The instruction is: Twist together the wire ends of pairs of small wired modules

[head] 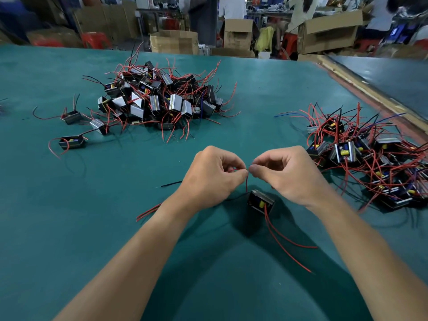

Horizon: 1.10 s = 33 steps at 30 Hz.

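Our left hand (208,179) and right hand (287,177) meet thumb to thumb over the green table (92,239), each pinching the end of a red wire (246,184) with curled fingers. That wire runs down to a small module (260,202) just below our hands. 2 heaps flank us: a far pile (159,98) and a right pile (370,163).

I look across a green tabletop (69,228) into a crowded workshop. Open cardboard boxes (174,41) stand beyond its far edge, with red plastic stools (95,39) among them. A darker table (393,77) adjoins on the right, a pale strip (361,89) between them. People (231,8) stand farther back, blurred.
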{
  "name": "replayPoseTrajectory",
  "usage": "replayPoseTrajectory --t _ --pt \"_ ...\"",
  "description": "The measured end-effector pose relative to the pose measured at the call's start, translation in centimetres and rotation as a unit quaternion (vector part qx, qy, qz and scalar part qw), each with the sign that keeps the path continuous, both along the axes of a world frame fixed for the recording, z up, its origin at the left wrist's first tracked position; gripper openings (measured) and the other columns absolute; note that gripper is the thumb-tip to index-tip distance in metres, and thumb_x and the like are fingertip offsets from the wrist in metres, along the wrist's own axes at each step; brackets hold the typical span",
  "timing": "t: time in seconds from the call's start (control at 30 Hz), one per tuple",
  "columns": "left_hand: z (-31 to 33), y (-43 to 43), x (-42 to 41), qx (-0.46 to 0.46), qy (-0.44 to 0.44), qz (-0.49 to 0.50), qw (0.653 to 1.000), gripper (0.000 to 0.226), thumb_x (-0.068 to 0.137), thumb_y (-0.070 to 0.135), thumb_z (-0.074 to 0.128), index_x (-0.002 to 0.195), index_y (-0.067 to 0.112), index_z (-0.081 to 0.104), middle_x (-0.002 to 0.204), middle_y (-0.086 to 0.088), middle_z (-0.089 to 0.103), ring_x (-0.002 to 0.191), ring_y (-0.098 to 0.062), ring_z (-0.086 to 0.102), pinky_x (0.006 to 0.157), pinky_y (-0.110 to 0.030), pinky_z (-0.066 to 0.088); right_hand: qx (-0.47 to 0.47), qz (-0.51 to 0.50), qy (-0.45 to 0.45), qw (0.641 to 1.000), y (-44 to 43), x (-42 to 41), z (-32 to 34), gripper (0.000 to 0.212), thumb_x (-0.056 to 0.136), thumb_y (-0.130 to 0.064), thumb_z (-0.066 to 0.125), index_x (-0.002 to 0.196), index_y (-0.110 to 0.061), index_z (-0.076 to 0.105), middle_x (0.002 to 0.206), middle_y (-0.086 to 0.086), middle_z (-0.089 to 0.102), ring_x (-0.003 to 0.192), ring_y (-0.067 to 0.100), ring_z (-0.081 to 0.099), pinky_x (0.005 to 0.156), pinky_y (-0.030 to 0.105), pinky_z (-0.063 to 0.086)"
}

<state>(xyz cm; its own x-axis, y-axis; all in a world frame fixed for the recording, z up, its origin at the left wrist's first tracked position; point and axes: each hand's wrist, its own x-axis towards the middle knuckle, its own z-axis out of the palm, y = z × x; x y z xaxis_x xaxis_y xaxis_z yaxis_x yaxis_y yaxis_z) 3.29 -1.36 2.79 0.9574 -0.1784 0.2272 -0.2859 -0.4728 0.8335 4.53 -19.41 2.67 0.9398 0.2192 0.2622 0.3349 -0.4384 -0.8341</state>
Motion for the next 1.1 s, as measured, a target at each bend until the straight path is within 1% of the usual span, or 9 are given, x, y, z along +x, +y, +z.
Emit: replayPoseTrajectory --t 0.17,0.3,0.47,0.57,0.73,0.8,0.9,1.0,1.1 --pt "-0.1 0.0 0.1 -0.003 0.003 0.0 1.0 0.015 0.083 0.016 0.072 0.069 0.017 0.073 0.045 0.011 0.043 0.041 -0.005 0.03 0.042 -0.015 0.027 -0.032 0.027 -0.007 0.999 -0.1 -0.2 0.3 0.018 0.083 -0.009 0.077 0.072 -0.023 0.073 0.063 -0.007 0.07 0.054 -0.001 0.053 0.055 0.015 0.045" --pt "0.1 0.0 0.0 0.01 -0.011 -0.021 1.0 0.015 0.083 0.017 0.072 0.069 0.02 0.073 0.046 0.01 0.042 0.041 -0.005 0.03 0.042 -0.017 0.027 -0.014 0.052 0.074 0.996 -0.3 -0.4 0.7 0.02 0.088 -0.006 0.072 0.07 -0.016 0.069 0.052 -0.012 0.062 0.045 -0.003 0.049 0.048 0.009 0.037" --pt "0.2 -0.3 -0.5 0.05 -0.032 -0.048 0.997 0.017 0.084 0.017 0.07 0.069 0.023 0.071 0.043 0.01 0.044 0.039 -0.006 0.033 0.042 -0.014 0.027 -0.005 0.076 0.194 0.978 -0.7 -0.6 1.1 0.031 0.093 -0.006 0.063 0.064 -0.015 0.062 0.052 -0.007 0.054 0.045 0.006 0.041 0.042 0.019 0.033" --pt "0.1 -0.4 -0.4 0.051 -0.041 -0.048 0.997 0.017 0.083 0.016 0.069 0.068 0.024 0.069 0.044 0.011 0.045 0.04 -0.006 0.035 0.043 -0.014 0.029 0.006 0.083 0.224 0.971 -0.8 -0.8 1.4 0.032 0.096 -0.005 0.059 0.065 -0.013 0.06 0.052 -0.006 0.052 0.045 0.006 0.042 0.042 0.018 0.034" --pt "-0.1 -0.4 0.1 0.003 -0.028 0.025 0.999 0.015 0.081 0.017 0.07 0.066 0.02 0.068 0.046 0.009 0.046 0.043 -0.008 0.034 0.045 -0.021 0.032 -0.002 0.033 0.136 0.99 0.0 -0.8 1.2 0.014 0.094 -0.008 0.063 0.083 -0.013 0.068 0.062 -0.005 0.065 0.055 0.007 0.054 0.053 0.019 0.043" --pt "-0.1 -0.3 0.2 -0.02 -0.022 0.031 0.999 0.012 0.078 0.02 0.07 0.066 0.018 0.068 0.045 0.008 0.047 0.041 -0.008 0.035 0.044 -0.02 0.031 -0.025 0.067 0.121 0.99 -0.1 -0.9 1.3 0.007 0.09 -0.006 0.067 0.087 -0.011 0.07 0.069 0.001 0.069 0.06 0.007 0.058 0.059 0.021 0.046" --pt "0.1 -0.4 -0.1 -0.032 -0.019 0.026 0.999 0.012 0.073 0.025 0.071 0.065 0.017 0.067 0.042 0.009 0.046 0.038 -0.006 0.034 0.042 -0.019 0.029 -0.078 0.11 0.098 0.986 -0.3 -1.3 1.4 0.007 0.082 -0.015 0.078 0.083 -0.017 0.071 0.075 0.008 0.072 0.065 0.018 0.063 0.063 0.032 0.05" --pt "0.2 -0.4 -0.1 -0.031 -0.01 0.023 0.999 0.011 0.08 0.02 0.075 0.07 0.016 0.071 0.041 0.009 0.041 0.038 -0.007 0.029 0.04 -0.019 0.026 -0.131 0.104 0.058 0.984 -0.3 -1.5 1.5 0.02 0.067 -0.036 0.077 0.082 -0.025 0.069 0.073 -0.006 0.07 0.066 0.011 0.064 0.06 0.021 0.048" --pt "0.0 -0.2 0.1 -0.028 -0.011 0.019 0.999 0.009 0.085 0.017 0.071 0.077 0.016 0.075 0.04 0.009 0.034 0.04 -0.008 0.025 0.042 -0.021 0.023 -0.155 0.116 0.06 0.979 -0.3 -1.2 1.2 0.029 0.063 -0.034 0.079 0.088 -0.029 0.066 0.077 -0.013 0.068 0.068 0.003 0.062 0.062 0.014 0.045"
